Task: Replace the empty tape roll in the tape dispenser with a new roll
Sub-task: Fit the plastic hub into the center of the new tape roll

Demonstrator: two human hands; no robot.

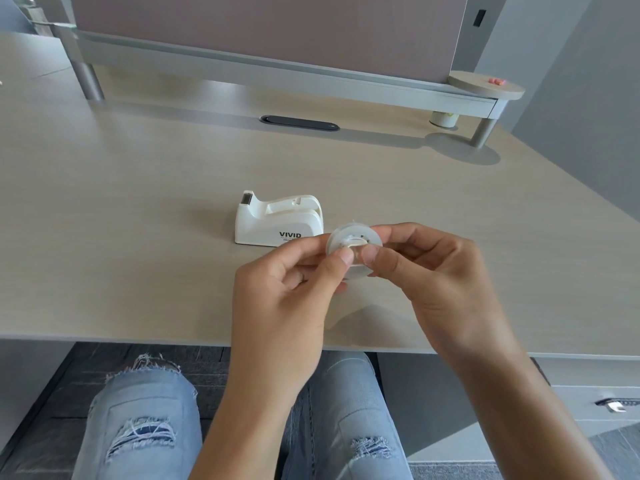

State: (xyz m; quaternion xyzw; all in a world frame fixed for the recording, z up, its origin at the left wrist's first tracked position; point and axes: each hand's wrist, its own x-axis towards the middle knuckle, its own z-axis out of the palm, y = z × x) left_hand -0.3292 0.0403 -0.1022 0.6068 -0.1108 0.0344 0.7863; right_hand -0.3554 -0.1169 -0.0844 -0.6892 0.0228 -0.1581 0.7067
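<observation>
Tape roll (354,241) pinched by left hand (287,292) and right hand (440,271), dispenser (277,221) just behind.

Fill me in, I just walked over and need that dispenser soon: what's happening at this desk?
A seated person holds a small clear tape roll above the pale wooden desk, gripped between the left hand and the right hand, thumbs pressing near its white core. The white plastic VIVID tape dispenser stands just behind on the desk, untouched, its roll cradle empty. So the roll is not yet loaded.
</observation>
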